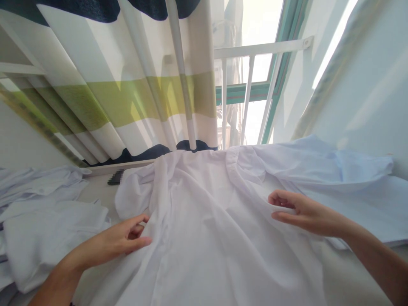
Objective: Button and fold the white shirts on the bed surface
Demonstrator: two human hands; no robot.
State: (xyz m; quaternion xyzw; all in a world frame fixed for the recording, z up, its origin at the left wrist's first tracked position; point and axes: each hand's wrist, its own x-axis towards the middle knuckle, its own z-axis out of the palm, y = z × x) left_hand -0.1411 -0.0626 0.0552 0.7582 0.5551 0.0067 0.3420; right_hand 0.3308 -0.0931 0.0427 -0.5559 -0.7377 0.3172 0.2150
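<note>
A long white garment (204,221) lies spread in front of me, loosely wrinkled, with a bunched sleeve-like part at its upper left. Along its right side, my right hand (296,212) has a fold of the cloth between thumb and curled fingers. My left hand (127,238) is at the garment's left edge, thumb and index finger apart and their tips against the cloth. Its other fingers are bent and partly hidden. The garment's lower end runs out of view.
More white clothing (47,229) is heaped at the left, and pale folded cloth (344,178) lies at the right. A dark, pixelated object (116,177) rests near the back edge. Behind are a striped curtain (143,97) and a white railing (261,49) before the window.
</note>
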